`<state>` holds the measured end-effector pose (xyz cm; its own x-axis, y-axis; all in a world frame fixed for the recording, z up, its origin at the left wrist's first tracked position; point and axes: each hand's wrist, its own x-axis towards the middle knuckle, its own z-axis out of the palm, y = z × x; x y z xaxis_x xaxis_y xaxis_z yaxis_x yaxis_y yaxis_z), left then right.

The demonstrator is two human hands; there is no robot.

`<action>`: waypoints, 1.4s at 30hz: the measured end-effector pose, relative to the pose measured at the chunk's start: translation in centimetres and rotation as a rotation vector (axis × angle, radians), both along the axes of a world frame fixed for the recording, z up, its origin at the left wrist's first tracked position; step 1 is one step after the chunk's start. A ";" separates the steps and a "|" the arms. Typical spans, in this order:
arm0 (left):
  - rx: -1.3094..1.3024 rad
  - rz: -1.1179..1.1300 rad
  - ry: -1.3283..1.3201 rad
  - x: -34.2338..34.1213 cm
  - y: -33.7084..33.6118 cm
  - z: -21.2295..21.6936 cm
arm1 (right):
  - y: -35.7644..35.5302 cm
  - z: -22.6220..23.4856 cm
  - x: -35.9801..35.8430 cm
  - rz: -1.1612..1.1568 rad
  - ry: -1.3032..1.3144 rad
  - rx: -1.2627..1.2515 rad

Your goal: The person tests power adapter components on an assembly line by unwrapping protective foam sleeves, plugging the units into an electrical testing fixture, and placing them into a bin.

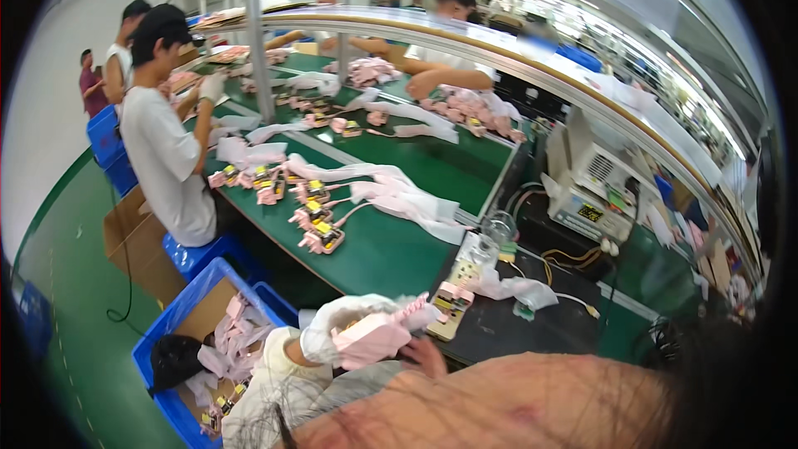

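Pink housing (370,344) is held in the white-gloved left hand (328,326), whose fingers are curled around its left and upper sides. The housing is situated left of the cream power strip (443,330). The bare right hand (426,357) is seen just below and right of the housing, partly hidden; its opening and grip cannot be told.

Head-worn fisheye, looking down, near green workbench (395,261)
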<state>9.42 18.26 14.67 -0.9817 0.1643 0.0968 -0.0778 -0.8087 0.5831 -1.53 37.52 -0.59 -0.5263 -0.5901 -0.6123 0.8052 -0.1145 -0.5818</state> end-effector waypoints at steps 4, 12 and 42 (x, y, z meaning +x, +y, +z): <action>-0.080 -0.194 -0.080 0.0 2.0 -0.2 | 0.9 1.0 1.2 0.004 -0.010 -0.120; -0.232 -0.331 -0.150 -1.1 3.1 -0.9 | 3.3 1.9 1.7 0.040 0.201 -0.173; -1.343 0.099 0.566 -3.2 7.4 -6.6 | 8.3 6.3 1.5 0.375 0.741 -0.257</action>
<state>6.26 25.64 8.06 -0.8777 0.3757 0.2973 0.4360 0.3693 0.8207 -0.04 45.86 5.66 -0.4793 -0.8776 -0.0123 0.2396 -0.1173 -0.9638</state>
